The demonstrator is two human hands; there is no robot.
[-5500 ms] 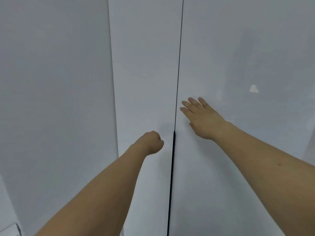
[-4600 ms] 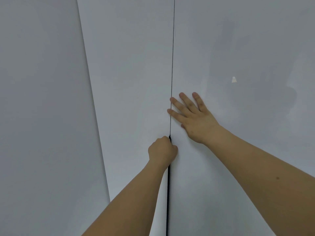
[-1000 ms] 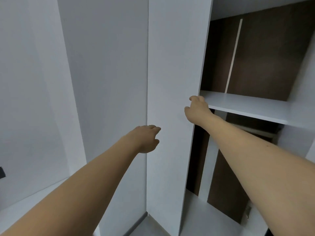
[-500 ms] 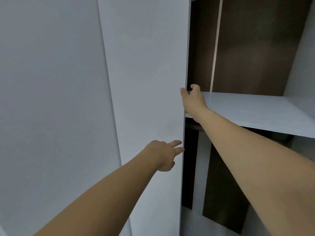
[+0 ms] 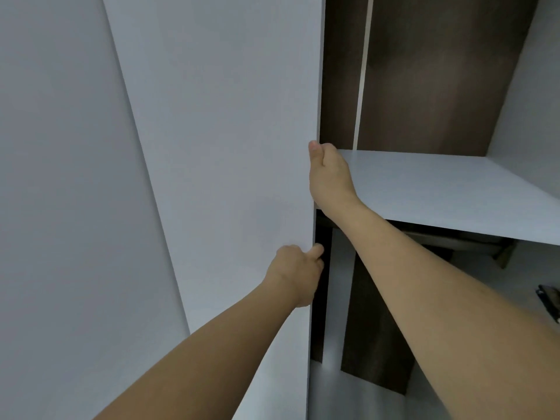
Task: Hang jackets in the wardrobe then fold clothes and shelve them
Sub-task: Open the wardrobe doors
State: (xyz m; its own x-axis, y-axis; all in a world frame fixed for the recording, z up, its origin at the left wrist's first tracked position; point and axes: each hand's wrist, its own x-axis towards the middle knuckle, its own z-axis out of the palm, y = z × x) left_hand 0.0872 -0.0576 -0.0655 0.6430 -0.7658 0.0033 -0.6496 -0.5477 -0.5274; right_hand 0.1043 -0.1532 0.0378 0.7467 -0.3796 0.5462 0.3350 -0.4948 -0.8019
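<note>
A home bedroom: white wardrobe door (image 5: pixel 230 147), dark interior, white shelf (image 5: pixel 439 189).

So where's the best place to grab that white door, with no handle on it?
By its free vertical edge, from the open side. The door is a flat panel, so only that edge gives purchase; both hands, left and right, wrap it there.

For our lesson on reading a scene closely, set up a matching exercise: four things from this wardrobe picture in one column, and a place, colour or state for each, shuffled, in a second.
Column 1
1. left hand
2. right hand
3. shelf
4. back panel

Column 2
A. dark brown
B. white, bare, level
C. grips the door edge at shelf height
D. grips the door edge lower down

Pairs: 1-D, 2-C, 3-B, 4-A
</note>
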